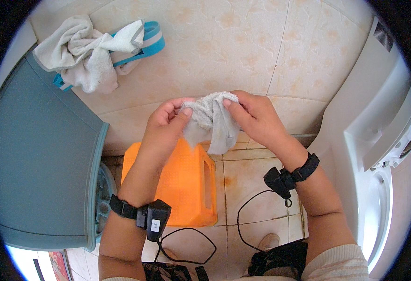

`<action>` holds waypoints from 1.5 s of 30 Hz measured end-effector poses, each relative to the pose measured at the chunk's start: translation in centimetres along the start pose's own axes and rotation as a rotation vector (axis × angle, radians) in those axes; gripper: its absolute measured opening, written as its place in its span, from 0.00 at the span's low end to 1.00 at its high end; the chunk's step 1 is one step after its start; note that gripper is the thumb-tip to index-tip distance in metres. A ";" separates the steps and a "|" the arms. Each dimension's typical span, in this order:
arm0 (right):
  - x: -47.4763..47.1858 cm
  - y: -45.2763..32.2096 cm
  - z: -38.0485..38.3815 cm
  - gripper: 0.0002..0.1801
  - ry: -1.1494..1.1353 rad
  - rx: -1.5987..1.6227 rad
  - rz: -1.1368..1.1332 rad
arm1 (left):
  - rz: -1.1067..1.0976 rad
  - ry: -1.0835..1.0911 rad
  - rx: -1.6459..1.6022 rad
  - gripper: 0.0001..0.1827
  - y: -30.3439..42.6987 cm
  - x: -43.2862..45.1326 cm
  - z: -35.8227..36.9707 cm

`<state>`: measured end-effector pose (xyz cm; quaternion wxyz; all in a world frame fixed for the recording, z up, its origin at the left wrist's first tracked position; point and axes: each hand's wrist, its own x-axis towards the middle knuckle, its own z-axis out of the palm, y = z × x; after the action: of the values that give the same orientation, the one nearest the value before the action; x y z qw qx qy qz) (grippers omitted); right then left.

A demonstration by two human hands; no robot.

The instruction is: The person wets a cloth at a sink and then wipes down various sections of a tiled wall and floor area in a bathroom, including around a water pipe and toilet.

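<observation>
A small light grey terry cloth (210, 117) hangs between my two hands, bunched along its upper edge, with loose folds drooping below. My left hand (168, 117) pinches one end between thumb and fingers. At the opposite end, my right hand (256, 116) grips the cloth the same way. Beneath the cloth and my left forearm stands an orange plastic stool (184, 186) on the tiled floor. Each wrist carries a black strap with a small device and a cable.
White towels (89, 52) drape over a blue-and-white rack (154, 38) on the tiled wall (219, 42). A blue-grey cabinet-like unit (43, 151) fills the left side. At right stands a white appliance (349, 140), its front partly visible. My feet are on the floor tiles (254, 214).
</observation>
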<state>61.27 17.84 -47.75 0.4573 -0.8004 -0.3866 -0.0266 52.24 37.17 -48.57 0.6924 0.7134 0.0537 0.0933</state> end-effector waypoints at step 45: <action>-0.3 1.4 2.3 0.20 -0.193 0.899 0.225 | 0.259 -0.006 0.119 0.13 -1.5 -1.2 3.8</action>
<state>61.23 19.00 -50.25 0.7206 -0.5586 -0.3115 0.2678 51.89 33.26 -50.20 0.6312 0.7544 -0.0356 0.1765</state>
